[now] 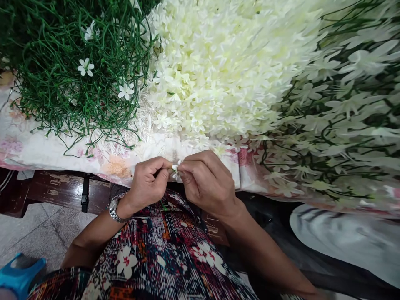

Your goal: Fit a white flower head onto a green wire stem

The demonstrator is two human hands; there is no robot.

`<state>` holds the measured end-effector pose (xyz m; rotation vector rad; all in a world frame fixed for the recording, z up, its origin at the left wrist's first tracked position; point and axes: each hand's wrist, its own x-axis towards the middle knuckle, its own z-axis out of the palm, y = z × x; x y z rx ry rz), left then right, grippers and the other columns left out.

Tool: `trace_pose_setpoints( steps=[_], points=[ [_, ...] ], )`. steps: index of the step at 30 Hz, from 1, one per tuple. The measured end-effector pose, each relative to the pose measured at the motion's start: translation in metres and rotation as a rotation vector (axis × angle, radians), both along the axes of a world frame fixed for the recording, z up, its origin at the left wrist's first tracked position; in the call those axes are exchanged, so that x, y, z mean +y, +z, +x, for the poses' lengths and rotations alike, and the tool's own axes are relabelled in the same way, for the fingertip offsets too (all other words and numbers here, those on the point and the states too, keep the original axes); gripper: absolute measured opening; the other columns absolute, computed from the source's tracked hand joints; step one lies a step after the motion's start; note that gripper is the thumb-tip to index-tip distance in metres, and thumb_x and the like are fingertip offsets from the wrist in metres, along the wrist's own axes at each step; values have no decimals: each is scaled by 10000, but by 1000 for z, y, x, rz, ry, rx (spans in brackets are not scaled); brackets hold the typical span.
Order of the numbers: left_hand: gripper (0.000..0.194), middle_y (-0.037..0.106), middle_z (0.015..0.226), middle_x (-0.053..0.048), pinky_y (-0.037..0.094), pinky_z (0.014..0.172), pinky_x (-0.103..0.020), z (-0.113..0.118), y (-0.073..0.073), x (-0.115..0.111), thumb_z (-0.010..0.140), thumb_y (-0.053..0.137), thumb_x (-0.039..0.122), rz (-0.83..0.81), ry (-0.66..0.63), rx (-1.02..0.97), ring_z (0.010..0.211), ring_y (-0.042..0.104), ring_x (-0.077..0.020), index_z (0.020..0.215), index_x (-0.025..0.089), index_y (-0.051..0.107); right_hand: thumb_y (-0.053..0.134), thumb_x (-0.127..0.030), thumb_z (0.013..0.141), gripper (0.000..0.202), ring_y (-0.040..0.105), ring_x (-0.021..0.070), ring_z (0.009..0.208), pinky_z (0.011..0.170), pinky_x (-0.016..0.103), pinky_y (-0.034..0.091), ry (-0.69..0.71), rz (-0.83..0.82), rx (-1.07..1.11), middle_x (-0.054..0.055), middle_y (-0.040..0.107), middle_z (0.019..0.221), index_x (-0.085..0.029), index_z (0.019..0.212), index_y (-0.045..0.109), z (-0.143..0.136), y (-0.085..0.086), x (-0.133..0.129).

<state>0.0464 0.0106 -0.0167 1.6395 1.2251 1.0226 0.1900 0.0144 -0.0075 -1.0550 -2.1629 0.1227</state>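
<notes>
A small white artificial flower (175, 168) is pinched between my two hands just over the table's front edge. My left hand (150, 181) closes thumb and forefinger at the flower's left side. My right hand (208, 179) grips it from the right, fingers curled and hiding part of it. Behind my hands lies a big pile of loose cream-white artificial blossoms (218, 71). To the left is a heap of green plastic stems (71, 79), with a few white flowers lying on it. Flowers on green stems (331, 104) are massed to the right.
A floral cloth (117, 166) covers the table. Thin white pieces (140, 125) lie between the two heaps. At lower right is a pale rounded object (343, 237); a blue plastic item (23, 275) is on the left. A black buckle strap (85, 193) hangs below the cloth.
</notes>
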Motion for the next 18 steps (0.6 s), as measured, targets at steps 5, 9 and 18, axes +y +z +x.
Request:
trace_pose_setpoints(
  steps=[5, 9, 18],
  points=[
    [156, 488, 511, 27, 354, 456, -173, 1, -1, -1, 712, 434, 74, 16, 24, 30, 468, 420, -55, 605, 129, 535, 484, -41, 700, 156, 465, 129, 661, 588, 259, 417, 13, 0, 8, 39, 500, 690, -174, 773, 450, -2, -1, 2],
    [163, 496, 506, 24, 366, 448, -168, 3, -1, -1, 707, 426, 66, 6, 28, 3, 461, 436, -55, 597, 130, 528, 483, -55, 710, 145, 470, 127, 658, 575, 255, 418, 11, -10, 24, 35, 494, 686, -182, 771, 449, -4, -1, 2],
    [138, 492, 533, 25, 368, 460, -164, 1, 1, 1, 730, 442, 104, -57, 7, -63, 488, 426, -55, 634, 136, 537, 504, -81, 720, 137, 493, 121, 686, 597, 252, 441, 39, -73, 64, 27, 512, 710, -186, 803, 472, 1, -3, 3]
  ],
)
